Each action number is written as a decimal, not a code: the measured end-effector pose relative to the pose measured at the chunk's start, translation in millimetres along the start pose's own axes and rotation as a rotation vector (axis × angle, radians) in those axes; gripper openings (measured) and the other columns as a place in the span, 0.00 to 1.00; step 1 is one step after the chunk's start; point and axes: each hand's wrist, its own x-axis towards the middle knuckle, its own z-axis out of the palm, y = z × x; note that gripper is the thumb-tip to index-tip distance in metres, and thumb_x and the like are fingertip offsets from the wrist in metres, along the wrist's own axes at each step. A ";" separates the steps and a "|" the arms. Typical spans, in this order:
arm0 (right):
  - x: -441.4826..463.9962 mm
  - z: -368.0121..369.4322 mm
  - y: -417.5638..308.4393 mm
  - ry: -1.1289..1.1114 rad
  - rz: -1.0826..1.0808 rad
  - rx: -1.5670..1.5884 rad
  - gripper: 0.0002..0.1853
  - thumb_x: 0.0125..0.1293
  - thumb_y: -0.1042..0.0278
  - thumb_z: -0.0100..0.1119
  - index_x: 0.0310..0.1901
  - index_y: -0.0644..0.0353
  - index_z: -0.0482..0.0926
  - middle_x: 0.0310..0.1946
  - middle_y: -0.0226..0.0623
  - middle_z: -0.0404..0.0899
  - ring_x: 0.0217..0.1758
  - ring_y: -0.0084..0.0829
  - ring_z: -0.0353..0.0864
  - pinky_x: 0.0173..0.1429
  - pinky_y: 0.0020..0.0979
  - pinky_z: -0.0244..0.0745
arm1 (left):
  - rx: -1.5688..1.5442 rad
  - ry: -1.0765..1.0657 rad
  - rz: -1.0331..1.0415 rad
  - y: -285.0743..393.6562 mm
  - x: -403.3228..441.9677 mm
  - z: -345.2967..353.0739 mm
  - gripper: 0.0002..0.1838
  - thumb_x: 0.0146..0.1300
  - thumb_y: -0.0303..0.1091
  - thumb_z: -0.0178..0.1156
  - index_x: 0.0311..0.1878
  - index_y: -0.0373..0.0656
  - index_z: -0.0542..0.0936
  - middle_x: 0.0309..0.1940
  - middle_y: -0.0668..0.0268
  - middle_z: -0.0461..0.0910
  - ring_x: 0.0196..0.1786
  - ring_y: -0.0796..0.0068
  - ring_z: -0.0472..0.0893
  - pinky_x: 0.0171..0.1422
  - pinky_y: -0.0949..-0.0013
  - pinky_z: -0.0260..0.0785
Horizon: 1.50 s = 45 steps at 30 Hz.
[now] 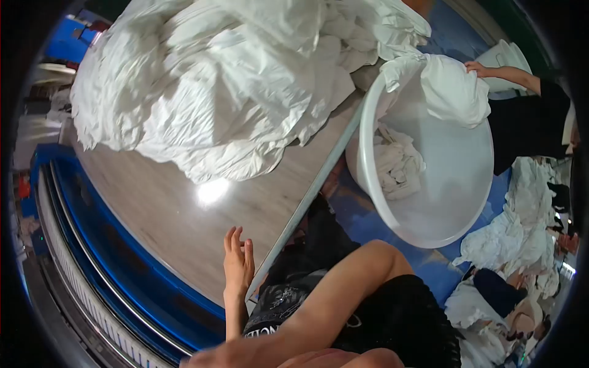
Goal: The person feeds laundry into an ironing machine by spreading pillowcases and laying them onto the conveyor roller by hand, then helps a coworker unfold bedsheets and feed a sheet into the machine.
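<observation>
Nearest the camera, the person's bare right forearm (331,300) slants across the lower view; the blurred right hand (230,356) is cut off below, so I cannot tell how its fingers stand. Largest is the heaped, crumpled white fabric pile (233,80), covering the far part of the smooth wood-grain tabletop (245,190) and reaching past its right edge. Such limp, tangled layers would likely handle best taken by one free edge with both hands, without tugging. Just beside the surface's right edge, the big round white plastic tub (454,190) limits room, as does the blue-framed metal machine (123,251) along the left edge. Pale loose clothes (521,221) lie beyond the tub. A plump white cloth bundle (457,92) partly blocks the tub's mouth; crumpled off-white cloth (399,165) lies inside. Over the surface's near corner hangs the left hand (237,260), fingers extended, gripping nothing, well apart from the pile. Smallest, a co-worker's hand (477,69) grasps the bundle.
</observation>
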 end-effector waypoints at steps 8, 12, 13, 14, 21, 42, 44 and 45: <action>24.3 -110.8 -68.3 0.033 -0.197 -0.058 0.11 0.63 0.65 0.50 0.42 0.62 0.70 0.35 0.34 0.73 0.34 0.27 0.72 0.35 0.23 0.70 | -0.060 -0.059 -0.001 73.3 71.2 -14.0 0.18 0.67 0.36 0.46 0.58 0.42 0.65 0.59 0.55 0.62 0.44 0.66 0.75 0.45 0.68 0.70; 29.8 -147.3 -77.1 0.039 -0.261 -0.100 0.09 0.64 0.68 0.49 0.41 0.63 0.70 0.34 0.34 0.74 0.28 0.27 0.71 0.31 0.23 0.70 | -0.006 -0.029 -0.090 57.0 79.2 -15.4 0.17 0.66 0.36 0.47 0.57 0.41 0.66 0.58 0.55 0.62 0.44 0.67 0.75 0.42 0.69 0.71; 17.0 -156.1 -89.0 0.032 -0.279 -0.106 0.08 0.64 0.68 0.49 0.41 0.63 0.70 0.34 0.34 0.74 0.27 0.26 0.71 0.30 0.23 0.70 | 0.003 -0.031 -0.079 52.5 79.6 -15.9 0.17 0.66 0.36 0.47 0.56 0.41 0.66 0.59 0.55 0.62 0.43 0.67 0.76 0.42 0.69 0.72; -26.1 -176.2 -123.6 0.016 -0.301 -0.114 0.08 0.64 0.69 0.48 0.41 0.63 0.70 0.34 0.34 0.74 0.26 0.26 0.71 0.29 0.23 0.70 | 0.014 -0.025 -0.065 48.2 81.0 -17.8 0.17 0.66 0.36 0.46 0.56 0.41 0.66 0.59 0.55 0.62 0.43 0.67 0.76 0.41 0.69 0.72; -136.1 -351.6 -96.8 1.516 -0.151 -0.721 0.09 0.63 0.72 0.49 0.45 0.62 0.73 0.42 0.33 0.75 0.44 0.24 0.73 0.48 0.25 0.68 | -0.764 -0.038 -0.523 -62.9 145.7 53.3 0.23 0.64 0.42 0.49 0.59 0.42 0.64 0.50 0.59 0.68 0.44 0.68 0.76 0.46 0.69 0.69; -208.5 -599.5 19.5 1.288 0.681 -0.919 0.16 0.60 0.62 0.48 0.41 0.63 0.78 0.39 0.48 0.78 0.43 0.39 0.79 0.42 0.35 0.73 | -1.454 0.037 -0.483 -92.8 357.1 140.4 0.21 0.65 0.41 0.45 0.58 0.42 0.66 0.53 0.63 0.72 0.53 0.64 0.73 0.56 0.63 0.68; -209.5 -586.0 -1.7 1.230 0.776 -1.050 0.15 0.59 0.62 0.49 0.39 0.64 0.79 0.37 0.49 0.79 0.42 0.39 0.80 0.40 0.36 0.74 | -1.364 0.075 -0.554 -100.4 361.1 141.3 0.20 0.65 0.40 0.46 0.58 0.43 0.66 0.53 0.64 0.72 0.52 0.66 0.73 0.54 0.64 0.69; -199.7 -589.0 -6.7 1.200 0.822 -1.116 0.15 0.59 0.62 0.49 0.38 0.64 0.80 0.36 0.49 0.79 0.42 0.39 0.80 0.40 0.36 0.74 | -1.328 0.085 -0.609 -102.9 361.1 140.8 0.20 0.65 0.41 0.46 0.58 0.44 0.67 0.52 0.65 0.73 0.52 0.66 0.74 0.54 0.64 0.69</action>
